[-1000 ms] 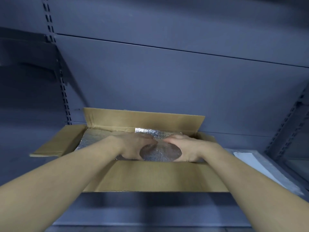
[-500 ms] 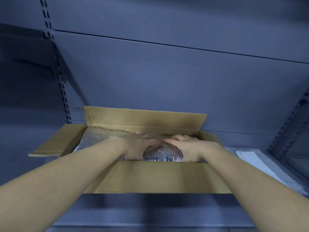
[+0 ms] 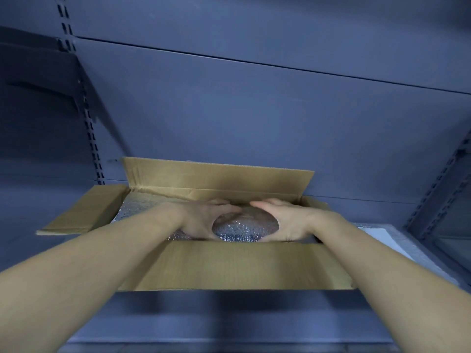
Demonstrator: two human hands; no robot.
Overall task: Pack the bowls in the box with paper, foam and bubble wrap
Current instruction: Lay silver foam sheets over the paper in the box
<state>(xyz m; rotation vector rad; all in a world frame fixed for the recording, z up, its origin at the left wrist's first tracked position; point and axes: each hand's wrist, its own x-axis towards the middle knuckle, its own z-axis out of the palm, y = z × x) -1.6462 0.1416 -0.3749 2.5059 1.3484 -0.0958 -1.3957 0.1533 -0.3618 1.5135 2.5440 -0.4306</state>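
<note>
An open cardboard box (image 3: 229, 266) stands on a grey shelf, its flaps folded out. Inside it lies a rounded bundle wrapped in silvery bubble wrap (image 3: 244, 229). My left hand (image 3: 204, 220) cups the bundle's left side and my right hand (image 3: 285, 220) cups its right side, fingertips nearly meeting at the back. More silvery wrap (image 3: 137, 207) lines the left part of the box. No bare bowl shows; what is inside the wrap is hidden.
The box's left flap (image 3: 84, 210) sticks out sideways and the back flap (image 3: 216, 178) stands upright against the grey back panel. A white sheet on a clear wrap layer (image 3: 382, 238) lies on the shelf to the right. Slotted uprights (image 3: 90, 133) flank the bay.
Both hands have closed in around the wrapped bundle and pressed lower into the box; the shiny sheet seen behind them a second ago is now covered.
</note>
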